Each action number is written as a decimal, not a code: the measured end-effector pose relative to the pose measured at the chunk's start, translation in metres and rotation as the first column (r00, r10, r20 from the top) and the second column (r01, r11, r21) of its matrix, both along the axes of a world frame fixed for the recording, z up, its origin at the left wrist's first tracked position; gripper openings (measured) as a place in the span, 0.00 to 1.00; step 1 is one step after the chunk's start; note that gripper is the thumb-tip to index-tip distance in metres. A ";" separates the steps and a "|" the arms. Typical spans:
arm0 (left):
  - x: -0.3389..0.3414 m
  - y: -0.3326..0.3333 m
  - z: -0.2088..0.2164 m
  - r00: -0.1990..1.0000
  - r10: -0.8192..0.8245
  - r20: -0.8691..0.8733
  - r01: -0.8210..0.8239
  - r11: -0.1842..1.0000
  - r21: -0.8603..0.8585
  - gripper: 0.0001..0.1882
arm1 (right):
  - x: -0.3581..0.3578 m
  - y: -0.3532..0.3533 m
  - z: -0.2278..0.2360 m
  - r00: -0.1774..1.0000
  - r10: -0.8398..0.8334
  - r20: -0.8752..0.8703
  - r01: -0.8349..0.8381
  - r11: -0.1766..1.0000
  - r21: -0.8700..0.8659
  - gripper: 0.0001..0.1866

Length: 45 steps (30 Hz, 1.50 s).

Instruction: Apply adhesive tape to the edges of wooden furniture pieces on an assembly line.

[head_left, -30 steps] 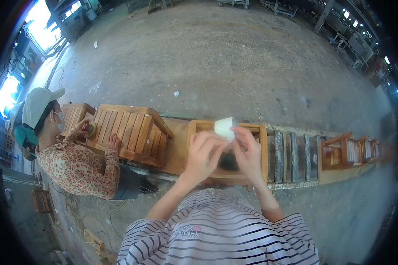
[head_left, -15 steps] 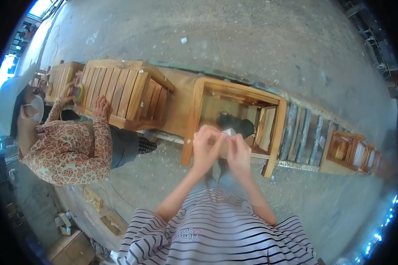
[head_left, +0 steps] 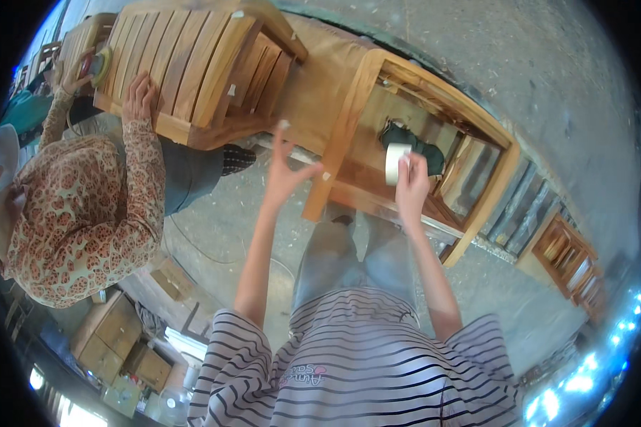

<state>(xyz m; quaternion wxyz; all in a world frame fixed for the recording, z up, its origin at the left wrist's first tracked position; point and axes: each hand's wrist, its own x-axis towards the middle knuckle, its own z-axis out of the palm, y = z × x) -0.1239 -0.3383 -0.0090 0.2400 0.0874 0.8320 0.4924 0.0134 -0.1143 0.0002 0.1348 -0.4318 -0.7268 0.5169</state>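
The person's right hand (head_left: 412, 186) is closed on a roll of white tape (head_left: 392, 165), thumb and fingers pinching its near right side, and the roll hangs over the opening of a wooden frame (head_left: 350, 135). The left hand (head_left: 283, 178) is spread, thumb and fingers well apart, just beside the frame's left leg; a small white scrap (head_left: 283, 124) shows at a raised fingertip, apparently stuck there, though blur makes this hard to confirm. Another white piece (head_left: 326, 176) sits on that leg, close to the thumb, and whether the thumb touches it cannot be told. Inside the frame, beyond the roll, lies a dark green object (head_left: 429, 153) whose kind is unclear. The frame stands on a brown board (head_left: 320, 75). To the left stands a slatted wooden piece (head_left: 167, 60) with a small white tag (head_left: 231, 90) on its near right edge. A co-worker (head_left: 85, 220) in a patterned long-sleeved top rests one hand (head_left: 141, 98) on those slats and has the other at a round yellow-and-red tool (head_left: 101, 67) by their far left corner. To the right, metal rollers (head_left: 518, 192) lead toward a smaller wooden frame (head_left: 561, 249).
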 end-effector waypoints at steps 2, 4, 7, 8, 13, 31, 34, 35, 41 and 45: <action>0.017 -0.001 -0.019 0.964 -0.055 0.260 0.069 0.997 -0.045 0.62 | -0.033 0.013 -0.038 0.994 0.101 0.037 -0.104 0.990 0.096 0.19; 0.028 0.000 -0.033 0.925 -0.025 0.380 0.026 1.000 0.004 0.63 | -0.068 0.008 -0.067 0.986 0.103 0.134 -0.095 0.993 -0.064 0.27; 0.033 -0.002 -0.043 0.853 -0.008 0.522 -0.037 0.996 0.075 0.62 | -0.109 -0.012 -0.088 0.971 0.192 0.145 -0.161 0.967 -0.198 0.35; 0.032 -0.003 -0.044 0.843 -0.013 0.538 -0.051 0.993 0.103 0.61 | -0.119 -0.020 -0.091 0.972 0.204 0.118 -0.180 0.965 -0.189 0.35; 0.034 0.001 -0.030 0.883 -0.093 0.460 0.066 0.995 0.074 0.59 | -0.124 -0.034 -0.088 0.985 -0.154 0.074 0.167 0.781 -0.602 0.39; 0.080 0.108 -0.083 0.482 -0.034 0.875 -0.322 0.923 0.213 0.41 | 0.082 0.117 0.109 0.888 -0.452 0.078 0.365 0.593 -0.718 0.36; 0.086 0.113 -0.049 0.661 0.078 0.746 -0.265 0.955 0.134 0.40 | 0.083 0.125 0.117 0.855 -0.519 0.019 0.378 0.598 -0.706 0.35; 0.088 0.112 -0.033 0.644 0.096 0.759 -0.293 0.947 0.129 0.40 | 0.085 0.130 0.123 0.891 -0.454 -0.019 0.290 0.600 -0.745 0.35; 0.069 0.103 0.064 0.656 0.174 0.734 -0.423 0.890 0.167 0.37 | 0.072 0.152 0.123 0.876 -0.331 -0.350 -0.111 0.569 -0.815 0.33; 0.050 0.105 0.107 0.794 0.268 0.546 -0.381 0.919 0.103 0.41 | 0.068 0.165 0.107 0.842 -0.356 -0.407 -0.237 0.434 -0.869 0.33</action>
